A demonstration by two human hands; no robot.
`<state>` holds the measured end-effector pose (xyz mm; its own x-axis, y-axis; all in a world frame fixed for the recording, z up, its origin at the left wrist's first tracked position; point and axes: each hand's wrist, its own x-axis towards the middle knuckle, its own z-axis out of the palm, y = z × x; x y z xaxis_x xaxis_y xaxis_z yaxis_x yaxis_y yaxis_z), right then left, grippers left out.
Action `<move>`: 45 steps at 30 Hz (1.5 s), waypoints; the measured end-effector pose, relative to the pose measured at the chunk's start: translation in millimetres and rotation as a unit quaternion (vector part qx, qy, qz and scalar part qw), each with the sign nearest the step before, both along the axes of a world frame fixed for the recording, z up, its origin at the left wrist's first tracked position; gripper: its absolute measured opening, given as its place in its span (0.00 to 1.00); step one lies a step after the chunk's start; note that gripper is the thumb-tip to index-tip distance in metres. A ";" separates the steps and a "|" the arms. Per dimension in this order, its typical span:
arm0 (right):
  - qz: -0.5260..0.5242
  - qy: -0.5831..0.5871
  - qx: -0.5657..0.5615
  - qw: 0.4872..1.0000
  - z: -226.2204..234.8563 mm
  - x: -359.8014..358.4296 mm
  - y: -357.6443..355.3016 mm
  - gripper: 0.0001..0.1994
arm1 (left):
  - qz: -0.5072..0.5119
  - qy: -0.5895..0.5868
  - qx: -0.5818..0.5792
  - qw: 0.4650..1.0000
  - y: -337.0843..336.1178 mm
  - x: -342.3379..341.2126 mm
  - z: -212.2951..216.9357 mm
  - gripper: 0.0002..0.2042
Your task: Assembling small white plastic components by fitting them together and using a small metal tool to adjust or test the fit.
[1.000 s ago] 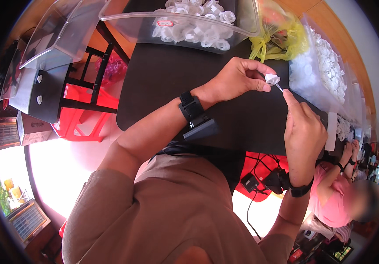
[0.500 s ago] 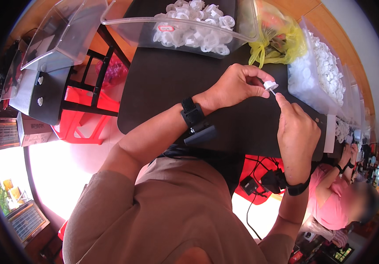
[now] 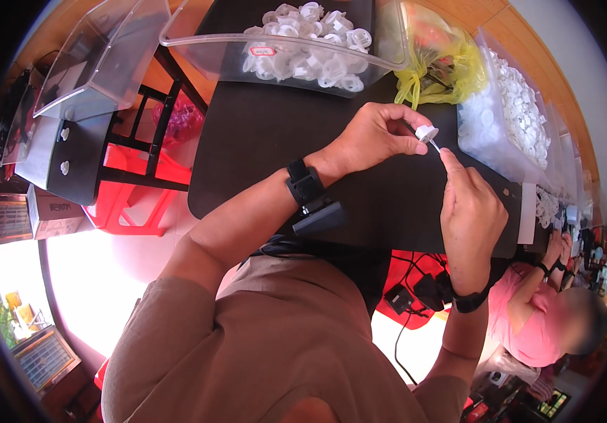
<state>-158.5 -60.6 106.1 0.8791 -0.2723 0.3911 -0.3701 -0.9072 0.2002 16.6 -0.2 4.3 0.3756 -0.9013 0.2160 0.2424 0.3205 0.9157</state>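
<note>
Over the dark table [image 3: 268, 141], my left hand [image 3: 382, 137] pinches a small round white plastic part [image 3: 426, 133] between thumb and fingers. My right hand [image 3: 474, 204] is closed around a thin, pale stick-like tool [image 3: 436, 146], its index finger stretched along it. The tool's tip meets the underside of the white part or lies right against it; which of the two I cannot tell. Most of the tool is hidden inside my right hand.
A clear bin [image 3: 282, 44] of white ring-shaped parts stands at the far side. Right of it are a yellow plastic bag [image 3: 441, 74] and another bin [image 3: 504, 120] of white pieces. A co-worker [image 3: 529, 310] sits at the right. Red stools [image 3: 131, 201] stand at the left.
Both hands have shifted slightly left with the white part and the tool. The part is tilted a little differently; both grips stay the same.
</note>
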 end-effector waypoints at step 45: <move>-0.072 0.021 0.188 0.979 51.7 -20.6 -34.4 0.09 | 0.072 -0.220 -0.026 0.972 27.0 -9.9 45.6 0.14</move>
<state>-179.1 -95.0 157.9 0.8342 -0.5125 0.2037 -0.4984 -0.8587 -0.1195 6.7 26.9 49.9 0.3579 -0.8298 0.4283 -0.2199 0.3708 0.9023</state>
